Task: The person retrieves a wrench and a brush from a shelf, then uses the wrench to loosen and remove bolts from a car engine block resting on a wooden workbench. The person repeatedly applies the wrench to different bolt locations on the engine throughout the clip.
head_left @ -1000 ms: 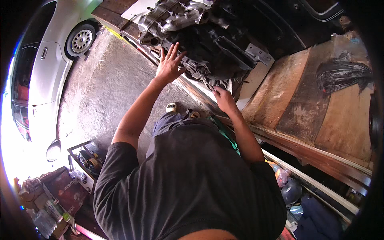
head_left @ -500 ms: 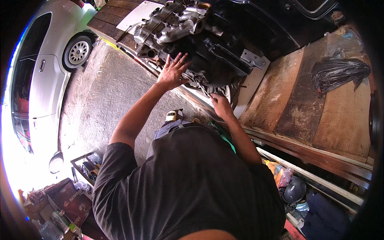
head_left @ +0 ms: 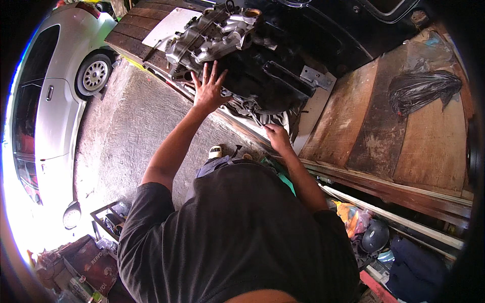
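Observation:
A large engine [head_left: 222,45] with silvery castings on its far left part and a black lower body lies on a wooden bench. My left hand [head_left: 207,93] is open, its fingers spread against the engine's near left side. Lower and to the right, my right hand [head_left: 277,136] is closed at the engine's near edge. A thin, greyish thing runs from its fingers toward the engine, too small to name. Bunched grey cloth [head_left: 285,121] shows beneath the engine next to that hand. A flat metal bracket [head_left: 317,78] sticks out at the engine's right.
Wooden planks [head_left: 338,116] stretch to the right, with a black plastic bag [head_left: 424,91] on them. A white board [head_left: 169,29] lies beyond the engine. At the left a silver car [head_left: 60,76] stands on the concrete floor [head_left: 131,121]. A dark helmet [head_left: 375,236] sits low at the right.
My left hand has shifted slightly left and down along the engine, its fingers now pointing more upward. My right hand stays closed near the same spot. The whole view has moved a little.

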Motion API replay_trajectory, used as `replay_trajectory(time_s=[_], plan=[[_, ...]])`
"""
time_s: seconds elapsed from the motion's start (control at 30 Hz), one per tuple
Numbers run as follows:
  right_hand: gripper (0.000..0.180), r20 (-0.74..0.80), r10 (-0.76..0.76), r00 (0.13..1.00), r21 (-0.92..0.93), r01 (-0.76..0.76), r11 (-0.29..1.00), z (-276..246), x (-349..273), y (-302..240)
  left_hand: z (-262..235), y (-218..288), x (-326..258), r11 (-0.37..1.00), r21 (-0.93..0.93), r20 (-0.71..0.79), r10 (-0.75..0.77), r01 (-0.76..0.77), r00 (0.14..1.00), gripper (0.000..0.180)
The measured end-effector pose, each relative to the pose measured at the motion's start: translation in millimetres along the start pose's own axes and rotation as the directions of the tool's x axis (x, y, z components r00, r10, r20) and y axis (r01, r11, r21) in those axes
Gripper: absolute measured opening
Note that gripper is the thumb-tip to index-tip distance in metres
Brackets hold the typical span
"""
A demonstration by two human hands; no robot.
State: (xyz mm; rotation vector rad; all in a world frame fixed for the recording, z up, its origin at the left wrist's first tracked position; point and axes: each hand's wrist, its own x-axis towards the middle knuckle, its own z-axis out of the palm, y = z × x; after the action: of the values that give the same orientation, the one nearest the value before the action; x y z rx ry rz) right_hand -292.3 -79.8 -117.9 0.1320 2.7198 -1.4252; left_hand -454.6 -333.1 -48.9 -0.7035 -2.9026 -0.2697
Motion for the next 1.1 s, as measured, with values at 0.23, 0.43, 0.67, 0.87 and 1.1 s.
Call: replay_trajectory(time_s=[0.23,0.43,0.67,0.87,1.1], plan=[[0.025,0.098,0.111,0.989,-0.51,-0.046,0.859,-47.7,19.6,-83.2,12.9,-6.5,-11.8,0.995,-0.099,-0.027,0.018,-0.02,0.999,0.096],[0.025,0.24,0.127,0.963,-0.476,0.002,0.88,-59.5,38.3,-93.6,11.7,-8.5,-19.2,0.999,-0.037,0.035,0.039,-0.037,0.999,0.094],[0.033,0.199,0.162,0.967,-0.166,-0.13,0.977,-37.3,14.0,-45.9,9.8,-7.6,-22.4,0.996,-0.088,0.025,0.032,-0.03,0.999,0.093],[0.038,0.141,0.182,0.973,-0.001,-0.184,0.983,5.1,-0.4,-17.4,7.2,1.9,-22.1,0.993,-0.121,0.034,0.014,-0.01,0.999,0.097],[0.041,0.09,0.176,0.98,-0.009,-0.176,0.984,7.7,-5.2,-14.9,22.5,28.3,-11.3,0.962,-0.197,0.042,0.199,-0.187,0.979,0.108]])
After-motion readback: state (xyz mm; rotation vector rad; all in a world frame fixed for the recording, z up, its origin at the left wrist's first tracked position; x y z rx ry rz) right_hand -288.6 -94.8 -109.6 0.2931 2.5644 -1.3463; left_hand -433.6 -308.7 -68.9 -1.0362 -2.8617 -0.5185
